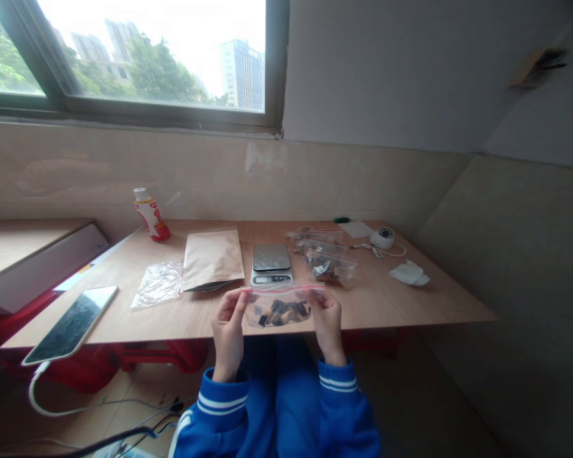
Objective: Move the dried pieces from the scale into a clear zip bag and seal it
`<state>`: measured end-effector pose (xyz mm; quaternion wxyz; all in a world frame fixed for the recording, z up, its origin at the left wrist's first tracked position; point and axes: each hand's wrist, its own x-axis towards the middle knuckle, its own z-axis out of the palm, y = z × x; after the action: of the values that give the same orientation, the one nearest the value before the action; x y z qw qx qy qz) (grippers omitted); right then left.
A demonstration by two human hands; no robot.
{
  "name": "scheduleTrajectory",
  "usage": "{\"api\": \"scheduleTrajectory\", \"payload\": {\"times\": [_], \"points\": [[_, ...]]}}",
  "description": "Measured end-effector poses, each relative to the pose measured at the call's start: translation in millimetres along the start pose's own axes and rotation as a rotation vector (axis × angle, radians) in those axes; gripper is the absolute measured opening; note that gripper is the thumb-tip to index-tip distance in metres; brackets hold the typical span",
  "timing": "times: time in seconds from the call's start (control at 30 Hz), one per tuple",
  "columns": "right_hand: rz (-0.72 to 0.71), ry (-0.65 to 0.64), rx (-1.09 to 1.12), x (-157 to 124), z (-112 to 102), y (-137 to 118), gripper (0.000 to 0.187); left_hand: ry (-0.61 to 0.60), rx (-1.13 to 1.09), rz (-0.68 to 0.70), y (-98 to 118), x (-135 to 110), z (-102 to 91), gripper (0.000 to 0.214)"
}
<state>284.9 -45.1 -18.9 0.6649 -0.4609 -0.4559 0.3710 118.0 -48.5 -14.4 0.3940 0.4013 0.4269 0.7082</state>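
A clear zip bag (281, 313) with a red seal strip holds dark and tan dried pieces. My left hand (229, 324) pinches its left top corner, and my right hand (328, 320) pinches the right one. The bag is stretched between them at the table's front edge. Just behind it stands a small digital scale (271, 259) with a bare metal plate. To the scale's left lies a brown paper pouch (213, 257), its dark mouth facing me. Several filled zip bags (327, 261) overlap on the scale's right.
On the wooden table (382, 305), flat clear bags (157, 284) lie left of the pouch. A drink bottle (151, 215) stands at the back left. A cabled phone (71, 323) overhangs the left edge. A white camera (382, 238) and crumpled tissue (409, 273) are at right.
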Motion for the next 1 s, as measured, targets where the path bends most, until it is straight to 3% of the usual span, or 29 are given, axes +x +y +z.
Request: {"api": "scheduleTrajectory", "payload": {"times": [0.4, 0.67, 0.83, 1.0], "points": [[0.011, -0.013, 0.035, -0.8, 1.4, 0.5, 0.026, 0.075, 0.082, 0.061, 0.1, -1.1, 0.9, 0.024], [0.015, 0.017, 0.006, -3.2, 2.2, -6.0, 0.028, -0.086, -0.089, -0.121, 0.0, 1.1, 4.1, 0.047], [0.005, 0.027, 0.001, -4.0, 1.5, -7.4, 0.027, -0.096, 0.013, -0.116, 1.1, 1.8, 4.1, 0.027], [-0.008, 0.006, 0.001, -5.1, 1.7, -7.3, 0.025, -0.059, 0.06, -0.086, 1.2, 1.1, 2.8, 0.023]]}}
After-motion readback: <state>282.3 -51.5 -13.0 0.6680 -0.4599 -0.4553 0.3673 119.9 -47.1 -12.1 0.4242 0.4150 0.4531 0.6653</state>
